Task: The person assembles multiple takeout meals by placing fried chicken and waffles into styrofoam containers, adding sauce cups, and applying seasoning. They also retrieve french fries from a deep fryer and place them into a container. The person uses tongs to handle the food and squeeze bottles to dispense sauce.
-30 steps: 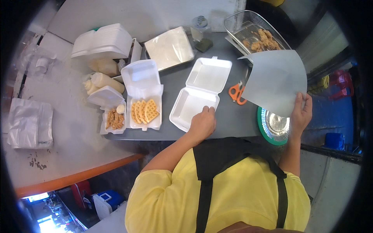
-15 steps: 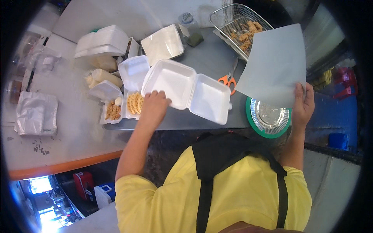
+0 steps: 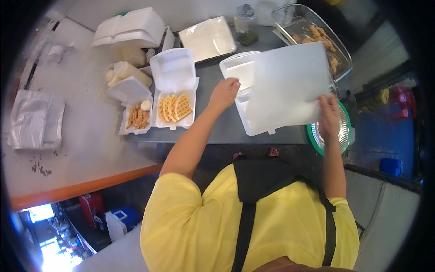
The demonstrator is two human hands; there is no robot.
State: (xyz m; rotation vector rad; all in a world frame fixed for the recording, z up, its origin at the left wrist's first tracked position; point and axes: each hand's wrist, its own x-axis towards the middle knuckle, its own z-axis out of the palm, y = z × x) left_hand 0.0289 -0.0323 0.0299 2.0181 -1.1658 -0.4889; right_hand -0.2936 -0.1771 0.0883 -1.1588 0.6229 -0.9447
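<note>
My left hand is closed on the left edge of an opened white foam clamshell container, beside the fold between its halves. With my right hand I grip a pale sheet of paper by its lower right corner. The sheet hangs over the container and hides much of its inside. To the left stands an open foam box with waffle pieces. Beside that, a smaller open box holds fried chicken pieces and a small white cup.
A wire basket with fried pieces stands at the far right, behind a green-rimmed foil plate. Stacked foam boxes, squeeze bottles, a stack of paper sheets and a clear lidded container line the back.
The foam container has moved right and turned, with its halves now one behind the other. My right hand has brought the paper down and left over it. The scissors are no longer visible.
</note>
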